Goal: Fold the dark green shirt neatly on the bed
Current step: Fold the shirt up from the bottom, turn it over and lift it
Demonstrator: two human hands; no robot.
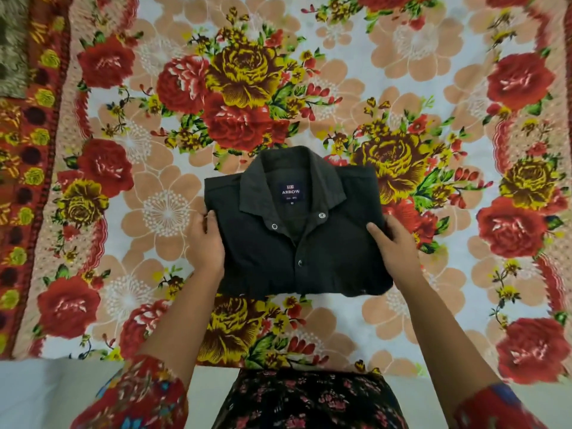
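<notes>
- The shirt (pixel 325 252), so dark it looks nearly black, sits on the bed (pixel 433 41) as a neat folded rectangle, front side up, toward the near edge and roughly midway across.
- Its collar (pixel 266 181) points away from the person and lies spread open, showing a navy label (pixel 290 193) that reads ARROW.
- Two snaps (pixel 274 226) sit undone just below the collar, and a third closes the placket lower down.
- The left grip (pixel 207 239) grasps the shirt's left edge, thumb on top of the cloth and the fingers curled round the side.
- The right grip (pixel 394 246) grasps the right edge the same way: thumb laid flat on the front, fingers tucked out of sight behind the fold.
- Both forearms reach in from below, one on each side of the shirt, in red flowered sleeves (pixel 148 394).
- The bed wears a sheet of big red and yellow roses on a pale ground, with a red patterned border on the left.
- An olive-toned cloth (pixel 12 41) shows at the far left corner.
- A dark flowered garment (pixel 309 404) on the person fills the bottom middle.
</notes>
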